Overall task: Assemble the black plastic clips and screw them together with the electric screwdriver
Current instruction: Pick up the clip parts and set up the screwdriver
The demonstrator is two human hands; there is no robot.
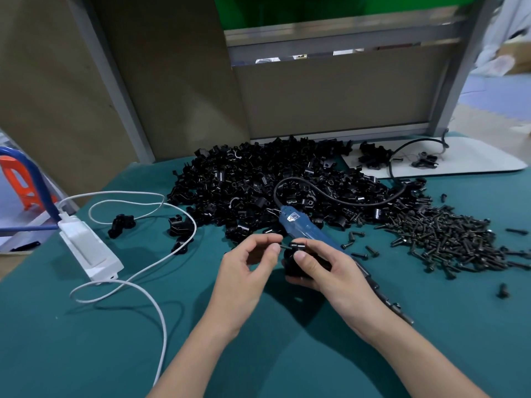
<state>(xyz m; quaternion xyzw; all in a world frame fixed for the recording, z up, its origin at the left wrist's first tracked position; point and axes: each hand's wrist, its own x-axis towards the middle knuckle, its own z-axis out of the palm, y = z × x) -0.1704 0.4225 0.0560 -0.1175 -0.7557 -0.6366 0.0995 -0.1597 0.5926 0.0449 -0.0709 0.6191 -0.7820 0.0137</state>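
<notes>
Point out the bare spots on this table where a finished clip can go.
Bare green cloth lies near right, in front of the screw pile, and also near left, in front of the white adapter. It is crowded at the clip pile at centre back and the screw pile beside it.

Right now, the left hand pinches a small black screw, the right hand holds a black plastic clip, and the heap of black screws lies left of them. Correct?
Head view: the heap of black screws lies right of them. The left hand pinches the small black screw, the right hand holds the black plastic clip.
</notes>
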